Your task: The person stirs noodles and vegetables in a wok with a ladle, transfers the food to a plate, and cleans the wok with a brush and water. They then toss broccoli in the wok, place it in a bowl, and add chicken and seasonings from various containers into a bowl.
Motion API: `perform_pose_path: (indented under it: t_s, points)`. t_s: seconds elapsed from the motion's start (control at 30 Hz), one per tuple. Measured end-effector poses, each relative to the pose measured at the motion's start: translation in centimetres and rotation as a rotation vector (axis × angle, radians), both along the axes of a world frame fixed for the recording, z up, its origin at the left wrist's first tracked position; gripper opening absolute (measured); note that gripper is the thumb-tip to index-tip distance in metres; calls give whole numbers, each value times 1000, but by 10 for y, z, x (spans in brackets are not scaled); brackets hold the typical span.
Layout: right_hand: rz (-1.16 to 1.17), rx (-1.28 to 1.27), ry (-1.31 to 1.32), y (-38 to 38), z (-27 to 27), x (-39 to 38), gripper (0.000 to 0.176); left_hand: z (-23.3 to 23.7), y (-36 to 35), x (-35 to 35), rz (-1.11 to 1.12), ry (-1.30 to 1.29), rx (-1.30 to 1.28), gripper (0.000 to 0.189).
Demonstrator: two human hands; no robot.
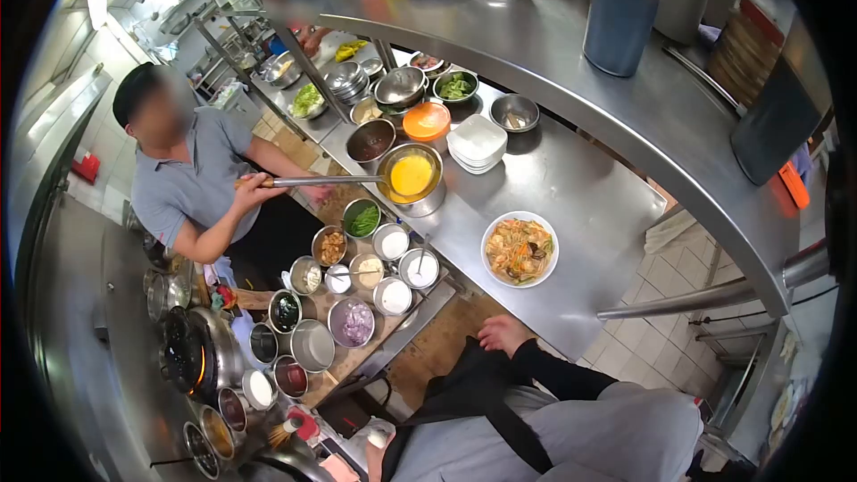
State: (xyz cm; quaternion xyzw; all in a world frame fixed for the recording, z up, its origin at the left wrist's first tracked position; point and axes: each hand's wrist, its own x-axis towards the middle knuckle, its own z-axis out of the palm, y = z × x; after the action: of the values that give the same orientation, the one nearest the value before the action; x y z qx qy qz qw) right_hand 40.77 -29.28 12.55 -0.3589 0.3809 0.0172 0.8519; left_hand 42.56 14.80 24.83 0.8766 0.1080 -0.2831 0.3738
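Observation:
My right hand (503, 335), in a black sleeve, hangs beside the front edge of the steel counter (580, 205), fingers loosely stretched and holding nothing. Nearest to it on the counter is a white plate (486, 259) of stir-fried noodles or vegetables (520, 250). Low in the view, my left hand (373, 457) is partly cut off and seems closed around a small whitish thing (378, 437) that I cannot make out. It is beside the cooking station, below the metal pots of ingredients.
A co-worker (192, 161) across the counter grips a long-handled ladle (330, 181), its end at a bowl of yellow liquid (411, 177). Pots of chopped onion (353, 323), greens (361, 218) and white powders crowd the station. A lit burner (202, 366) glows left. An overhead shelf (536, 31) curves above.

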Motion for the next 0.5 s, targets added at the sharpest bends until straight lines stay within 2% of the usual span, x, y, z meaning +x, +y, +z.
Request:
perform_pose_path:
  t_s: [0.07,0.13,0.17,0.27,0.33,0.4,0.5]
  points:
    - [-347,76,68,-29,23,-3,30,-11,-11,9,16,-30,-75,30]
    - [-493,89,-160,-67,-8,-11,47,-19,-33,10,88,-98,-282,26]
    - [-446,61,-188,-76,20,-6,47,-24,-44,11,118,-127,-388,25]
    - [-486,95,-149,-86,23,4,41,-30,-54,10,146,-61,-264,29]
    - [-501,110,-130,-89,15,9,38,-26,-58,5,163,-73,-257,34]
    - [-496,127,-151,-96,-2,10,36,-43,-43,-9,183,-86,-292,37]
    - [-622,158,-164,-94,8,21,30,-66,-14,-28,247,-62,-340,40]
